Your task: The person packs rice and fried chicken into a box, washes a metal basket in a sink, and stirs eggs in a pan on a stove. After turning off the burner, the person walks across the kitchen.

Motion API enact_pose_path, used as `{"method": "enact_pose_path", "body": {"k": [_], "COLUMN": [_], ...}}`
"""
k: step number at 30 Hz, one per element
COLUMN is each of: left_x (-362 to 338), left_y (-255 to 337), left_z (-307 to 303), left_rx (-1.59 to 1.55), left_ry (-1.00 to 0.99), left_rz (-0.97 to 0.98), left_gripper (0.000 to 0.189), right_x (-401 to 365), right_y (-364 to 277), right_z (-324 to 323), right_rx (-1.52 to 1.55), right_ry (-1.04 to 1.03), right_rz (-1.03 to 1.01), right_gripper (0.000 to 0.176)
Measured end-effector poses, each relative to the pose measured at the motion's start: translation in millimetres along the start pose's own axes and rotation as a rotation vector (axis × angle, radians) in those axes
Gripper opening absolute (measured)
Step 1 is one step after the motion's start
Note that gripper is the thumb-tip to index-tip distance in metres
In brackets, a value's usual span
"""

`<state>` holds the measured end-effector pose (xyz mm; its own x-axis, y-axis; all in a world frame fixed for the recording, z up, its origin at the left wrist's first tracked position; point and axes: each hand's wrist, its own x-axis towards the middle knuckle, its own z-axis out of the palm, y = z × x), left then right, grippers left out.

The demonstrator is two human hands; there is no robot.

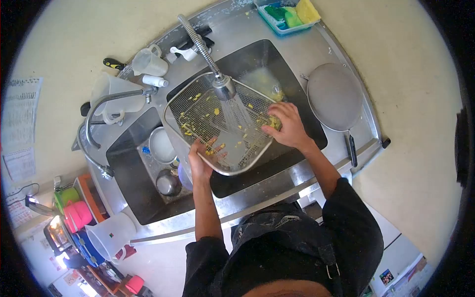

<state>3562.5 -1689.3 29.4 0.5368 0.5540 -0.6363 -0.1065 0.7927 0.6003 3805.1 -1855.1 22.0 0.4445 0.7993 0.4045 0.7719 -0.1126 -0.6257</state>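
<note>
A square wire-mesh basket [198,106] with yellow food scraps stuck to it is held tilted over the right sink basin [292,74]. My left hand [201,159] grips its near rim from below. My right hand [286,126] lies on the mesh at the basket's right corner, fingers on a clump of yellow scraps. A flexible spray faucet [223,87] hangs over the basket's middle and sprays water onto the mesh.
The left basin [123,148] holds a white bowl [162,144] and a metal bowl [168,183]. A round mesh skimmer [334,96] lies on the counter at right. Measuring jugs [148,62] stand at the back left, a sponge tray [289,14] at the back.
</note>
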Motion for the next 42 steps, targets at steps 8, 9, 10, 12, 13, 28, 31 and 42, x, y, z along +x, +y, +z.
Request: {"method": "enact_pose_path", "body": {"k": [8, 9, 10, 12, 13, 28, 31, 42], "left_x": [77.4, 80.3, 81.6, 86.0, 113.8, 288.0, 285.1, -175.2], "left_y": [-18.1, -15.7, -7.1, 29.8, 32.0, 141.3, 173.6, -128.0], "left_z": [37.4, 36.9, 42.3, 51.3, 40.2, 44.0, 2.6, -123.9], "left_rx": [0.604, 0.776, 0.952, 1.574, 1.516, 1.207, 1.248, 1.157], "left_ry": [0.045, 0.067, 0.088, 0.139, 0.364, 0.051, -0.372, -1.044], "left_rz": [-0.138, -0.132, -0.120, 0.120, 0.442, 1.638, 1.303, 1.001], "left_gripper": [0.055, 0.057, 0.059, 0.067, 0.070, 0.025, 0.032, 0.030], "right_x": [-45.1, -48.1, -49.9, -57.0, -66.0, -272.0, -344.9, -674.6], "right_y": [-0.6, 0.3, -2.4, -11.2, -14.2, -223.5, -298.9, -545.2], "right_z": [32.2, 31.7, 30.8, 31.3, 39.0, -0.2, 4.2, 330.3], "right_rx": [0.081, 0.093, 0.116, 0.158, 0.146, 0.074, -0.023, 0.225], "right_ry": [-0.289, -0.326, -0.405, -0.550, -0.528, 0.194, 0.298, 0.777], "right_rz": [0.442, 0.491, 0.443, 0.362, 0.335, 0.911, 1.167, 2.273], "right_gripper": [0.042, 0.043, 0.045, 0.048, 0.051, 0.041, 0.047, 0.061]}}
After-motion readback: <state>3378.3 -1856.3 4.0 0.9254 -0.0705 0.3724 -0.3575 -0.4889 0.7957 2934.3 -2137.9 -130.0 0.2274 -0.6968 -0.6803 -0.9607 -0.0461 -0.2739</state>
